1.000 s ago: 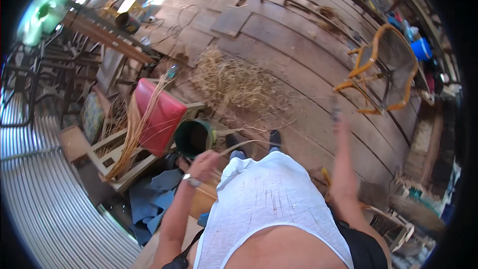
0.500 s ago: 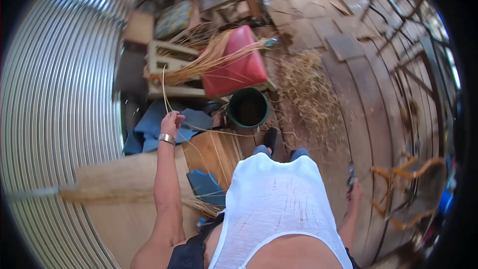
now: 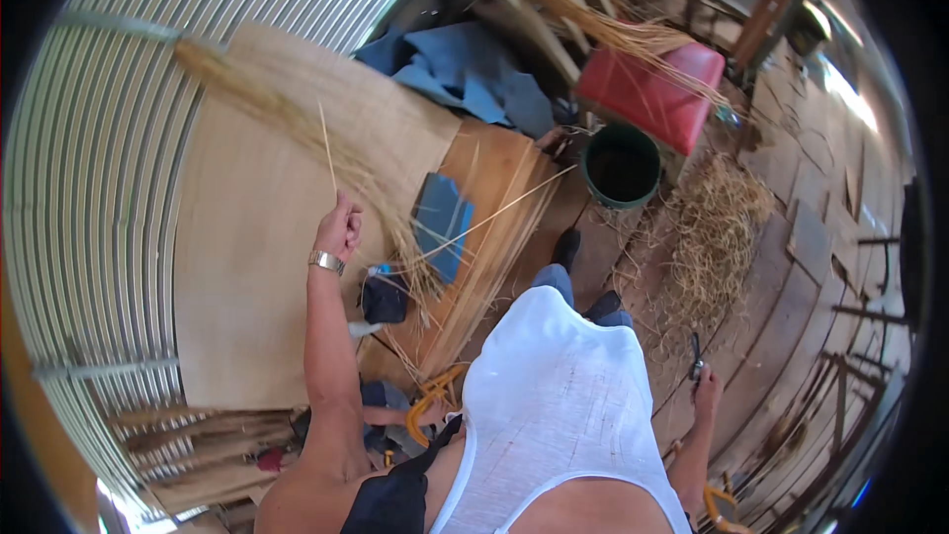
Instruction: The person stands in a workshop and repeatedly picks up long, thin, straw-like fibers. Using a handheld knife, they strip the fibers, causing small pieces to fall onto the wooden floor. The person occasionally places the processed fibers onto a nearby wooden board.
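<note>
My left hand (image 3: 339, 225) is closed on a thin pale cane strip (image 3: 327, 143), whose end sticks up past the fingers. It hovers above a light plywood sheet (image 3: 237, 267), left of a long bundle of loose cane strips (image 3: 326, 158). Another pale strip (image 3: 514, 204) slants across a wooden board; whether it runs to my hand I cannot tell. Low at my right side, my right hand (image 3: 707, 388) is closed round a small dark hand tool (image 3: 696, 351). Its exact kind is too small to make out.
A dark green bucket (image 3: 621, 166) stands ahead of my feet, beside a red-cushioned chair (image 3: 647, 89) with cane strips across it. Cane shavings (image 3: 720, 247) are heaped on the plank floor. Blue cloth (image 3: 474, 64) and a corrugated metal wall (image 3: 94, 188) are at the left.
My body and view have turned left, so the bucket and chair now appear farther right. My left hand, with the strip, has gone from near the chair to above the plywood.
</note>
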Demonstrator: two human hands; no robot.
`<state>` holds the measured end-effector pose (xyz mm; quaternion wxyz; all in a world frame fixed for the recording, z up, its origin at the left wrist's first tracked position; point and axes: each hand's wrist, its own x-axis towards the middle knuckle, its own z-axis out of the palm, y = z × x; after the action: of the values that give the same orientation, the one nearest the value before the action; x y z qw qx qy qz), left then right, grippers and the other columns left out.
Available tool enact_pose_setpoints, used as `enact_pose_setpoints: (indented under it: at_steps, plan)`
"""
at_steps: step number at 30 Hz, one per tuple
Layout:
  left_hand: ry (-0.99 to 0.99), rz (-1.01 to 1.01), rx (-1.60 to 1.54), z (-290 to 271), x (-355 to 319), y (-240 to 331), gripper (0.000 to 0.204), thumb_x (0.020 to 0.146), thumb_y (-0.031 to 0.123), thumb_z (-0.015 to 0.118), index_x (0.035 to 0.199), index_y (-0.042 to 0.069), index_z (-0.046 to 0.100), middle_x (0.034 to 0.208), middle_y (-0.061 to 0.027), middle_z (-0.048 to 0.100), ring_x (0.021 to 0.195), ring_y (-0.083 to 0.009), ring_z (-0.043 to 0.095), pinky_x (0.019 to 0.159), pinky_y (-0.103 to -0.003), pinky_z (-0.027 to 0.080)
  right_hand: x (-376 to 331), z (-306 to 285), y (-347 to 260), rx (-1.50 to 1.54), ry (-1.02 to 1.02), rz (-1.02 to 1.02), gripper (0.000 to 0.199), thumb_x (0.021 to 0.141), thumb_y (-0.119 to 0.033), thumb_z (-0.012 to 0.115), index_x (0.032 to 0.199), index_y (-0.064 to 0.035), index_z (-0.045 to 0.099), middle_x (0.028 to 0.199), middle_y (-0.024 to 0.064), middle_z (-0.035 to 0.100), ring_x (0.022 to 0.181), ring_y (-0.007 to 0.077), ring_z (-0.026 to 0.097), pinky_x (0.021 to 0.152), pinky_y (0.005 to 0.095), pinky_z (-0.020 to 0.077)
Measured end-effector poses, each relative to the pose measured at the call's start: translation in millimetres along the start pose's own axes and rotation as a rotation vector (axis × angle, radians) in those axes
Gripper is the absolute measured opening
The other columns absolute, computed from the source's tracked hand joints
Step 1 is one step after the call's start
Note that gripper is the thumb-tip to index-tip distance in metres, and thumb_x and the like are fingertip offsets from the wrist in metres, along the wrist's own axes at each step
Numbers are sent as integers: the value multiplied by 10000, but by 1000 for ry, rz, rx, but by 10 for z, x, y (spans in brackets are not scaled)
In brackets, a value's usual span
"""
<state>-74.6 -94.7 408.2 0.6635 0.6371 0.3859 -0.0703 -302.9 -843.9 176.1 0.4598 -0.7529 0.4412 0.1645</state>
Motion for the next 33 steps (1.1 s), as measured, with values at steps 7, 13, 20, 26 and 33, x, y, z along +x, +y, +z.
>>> enact_pose_setpoints:
  at_steps: [7,13,20,26,33]
  plan:
    - [-42,156,93,-949,-787,-48,220,915,151,599,1098,33,575,849,-6,607,661,-58,520,568,-191,417,176,-9,-151,-174,10,-38,434,959,-376,513,670,-52,536,459,29,460,320,119,421,298,276,300]
    - [139,-2,1614,-2757,-658,-237,148,817,150,660,947,84,683,836,-71,681,786,-198,640,725,-351,512,65,395,-239,-332,-14,-61,398,953,-386,517,730,-58,540,465,32,461,318,122,426,282,276,298]
    - [159,-653,1762,-4317,407,-892,111,767,141,657,821,72,724,849,-106,708,734,-233,680,698,-396,546,-198,1022,-901,-418,-58,-123,403,950,-387,533,718,-56,530,478,33,448,348,121,436,309,274,311]
    - [316,-935,1407,-5177,395,-1392,174,808,99,577,897,57,721,858,-109,705,748,-246,687,681,-431,553,-483,1493,-1733,-412,-83,-195,408,947,-421,524,720,-83,503,454,19,432,299,115,389,271,267,270]
    - [815,-1062,1661,-7192,-1245,-1744,289,876,157,508,1107,126,680,1198,-120,629,1047,-262,645,866,-406,534,-521,2125,-2188,-696,-185,-282,428,950,-418,519,700,-70,528,426,10,420,311,116,418,283,267,290]
